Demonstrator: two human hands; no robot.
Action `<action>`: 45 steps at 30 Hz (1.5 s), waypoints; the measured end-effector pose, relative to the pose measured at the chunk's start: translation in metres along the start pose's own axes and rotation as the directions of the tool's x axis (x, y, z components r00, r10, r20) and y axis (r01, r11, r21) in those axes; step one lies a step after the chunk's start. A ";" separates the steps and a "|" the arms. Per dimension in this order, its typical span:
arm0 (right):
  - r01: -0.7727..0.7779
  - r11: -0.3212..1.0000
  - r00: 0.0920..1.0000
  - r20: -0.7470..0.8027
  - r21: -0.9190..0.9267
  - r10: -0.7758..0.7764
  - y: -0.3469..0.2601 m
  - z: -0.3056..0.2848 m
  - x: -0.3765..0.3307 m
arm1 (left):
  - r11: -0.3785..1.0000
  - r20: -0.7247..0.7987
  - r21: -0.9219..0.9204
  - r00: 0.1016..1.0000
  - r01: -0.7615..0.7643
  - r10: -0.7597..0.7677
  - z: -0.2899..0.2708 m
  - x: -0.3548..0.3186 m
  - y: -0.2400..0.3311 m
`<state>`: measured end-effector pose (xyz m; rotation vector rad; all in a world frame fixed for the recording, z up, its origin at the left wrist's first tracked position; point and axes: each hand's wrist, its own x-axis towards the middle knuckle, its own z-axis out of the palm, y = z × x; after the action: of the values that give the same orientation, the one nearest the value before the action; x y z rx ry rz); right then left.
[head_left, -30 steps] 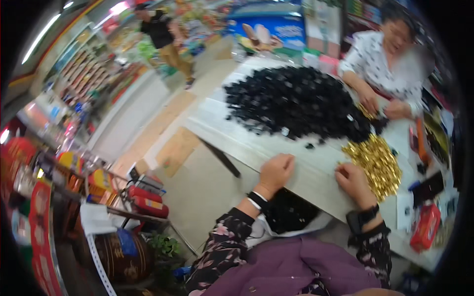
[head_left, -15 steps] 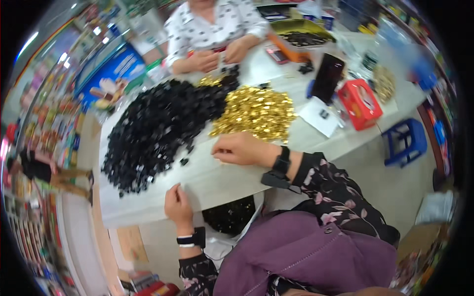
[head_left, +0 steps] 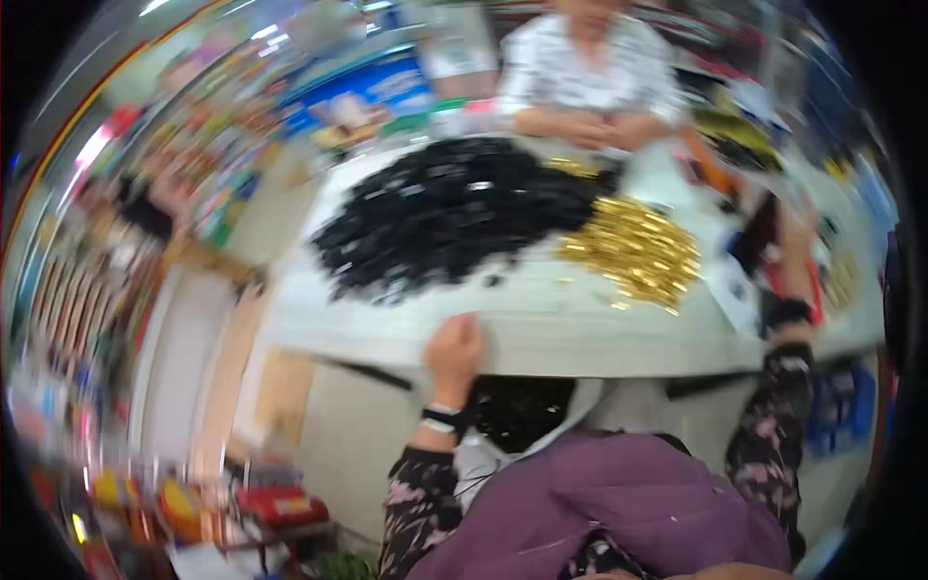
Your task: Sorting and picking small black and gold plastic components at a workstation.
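Observation:
At the near edge of the table, my left hand (head_left: 454,350) rests with its fingers curled closed; whatever is inside them, if anything, is hidden. My right hand (head_left: 795,232) is stretched far to the right, over a red packet (head_left: 810,290) and beside a dark phone (head_left: 756,232). Motion smears its fingers. A wide heap of small black pieces (head_left: 435,213) covers the table's left and middle. To its right lies a heap of shiny gold pieces (head_left: 638,251), with a few strays in front.
Across the table (head_left: 580,338), a person in a white patterned shirt (head_left: 590,77) has both hands together behind the heaps. An orange and yellow tray (head_left: 739,145) stands far right. Below the near edge is an open bag of dark pieces (head_left: 522,411); a blue stool (head_left: 839,411) is lower right.
My right hand has moved from in front of the gold heap to the packet and phone on the right. My left hand stays closed by the edge. The whole view has turned.

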<state>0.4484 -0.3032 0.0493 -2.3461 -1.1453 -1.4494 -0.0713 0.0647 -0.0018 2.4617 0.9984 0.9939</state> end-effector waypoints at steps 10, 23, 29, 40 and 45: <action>-0.703 0.449 0.710 0.519 0.551 0.475 0.076 0.084 -0.039 | 0.991 -0.080 -0.123 0.995 -0.061 0.051 -0.009 0.004 0.013; -0.595 -0.126 0.664 0.574 0.794 0.479 -0.025 -0.057 0.055 | 0.961 -0.066 -0.275 0.998 -0.015 -0.004 -0.012 0.004 0.010; -0.697 -0.418 0.712 0.635 0.583 -0.300 -0.249 -0.151 0.111 | 0.100 0.483 -0.871 0.876 0.480 0.001 -0.019 -0.008 0.043; -0.874 -0.400 0.484 0.433 0.275 -0.760 -0.420 -0.163 0.132 | -0.554 0.538 -0.501 0.741 0.665 0.402 -0.071 -0.021 0.056; -0.956 -0.240 0.292 0.484 0.167 -0.825 -0.491 -0.133 0.123 | -0.505 0.550 -0.722 0.835 0.473 -0.004 -0.111 -0.041 0.008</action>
<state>0.0540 0.0372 0.0976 -1.0947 -0.9436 1.5950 -0.1665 0.0323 0.0614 0.5032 0.1467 0.6059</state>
